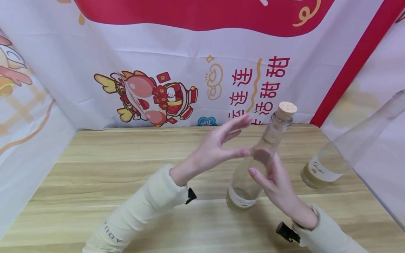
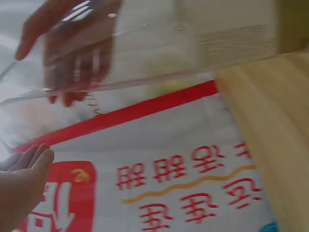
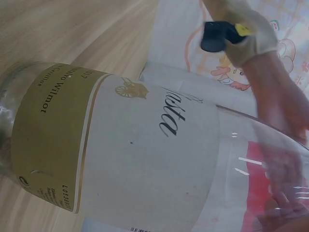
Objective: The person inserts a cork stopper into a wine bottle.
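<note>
A clear glass bottle with a cork in its mouth stands on the wooden table, pale label near its base. My right hand holds its upper body, thumb in front and fingers behind the glass; the left wrist view shows these fingers through the bottle. To the left is my left hand, fingers extended and spread from the thumb, whose tip reaches the bottle's shoulder; whether it touches is unclear. The left wrist view catches the left hand's fingers low at the edge. Close up, the right wrist view shows the bottle's label.
A second clear bottle with a similar label stands at the right side of the table. A printed white and red cloth hangs behind the table, with cloth walls at both sides. Black straps or mounts show at both cuffs.
</note>
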`<state>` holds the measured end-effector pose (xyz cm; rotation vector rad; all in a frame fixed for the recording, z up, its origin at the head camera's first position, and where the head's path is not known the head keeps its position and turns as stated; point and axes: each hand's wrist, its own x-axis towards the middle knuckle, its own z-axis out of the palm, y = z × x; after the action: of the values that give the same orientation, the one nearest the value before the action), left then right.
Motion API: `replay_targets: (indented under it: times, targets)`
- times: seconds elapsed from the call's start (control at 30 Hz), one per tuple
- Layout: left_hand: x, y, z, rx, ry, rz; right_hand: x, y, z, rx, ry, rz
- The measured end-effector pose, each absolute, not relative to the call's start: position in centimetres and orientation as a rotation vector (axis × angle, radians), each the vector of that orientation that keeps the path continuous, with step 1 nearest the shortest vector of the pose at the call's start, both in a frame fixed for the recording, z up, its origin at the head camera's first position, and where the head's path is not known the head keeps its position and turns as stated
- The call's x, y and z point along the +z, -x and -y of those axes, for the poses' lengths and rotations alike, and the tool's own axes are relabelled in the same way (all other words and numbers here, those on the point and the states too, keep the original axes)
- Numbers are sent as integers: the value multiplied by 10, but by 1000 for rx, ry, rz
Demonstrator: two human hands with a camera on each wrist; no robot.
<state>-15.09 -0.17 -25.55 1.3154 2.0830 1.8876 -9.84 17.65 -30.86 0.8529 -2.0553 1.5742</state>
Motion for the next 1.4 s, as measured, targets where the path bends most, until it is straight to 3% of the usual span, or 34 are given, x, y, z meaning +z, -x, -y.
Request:
replay_targets:
  times: [0.3,0.63,1.4]
  targets:
    - [-318,151,9,1633,-1052,-2114,-309,98,-177,1562,-862,2064]
    - [-364,141,-1,1445,-867,-2112,-311,100,-179,1664,-905,1996]
    - [-376,132,-12,1499,-833,-2154,-320,88,-179,1631,-748,2112]
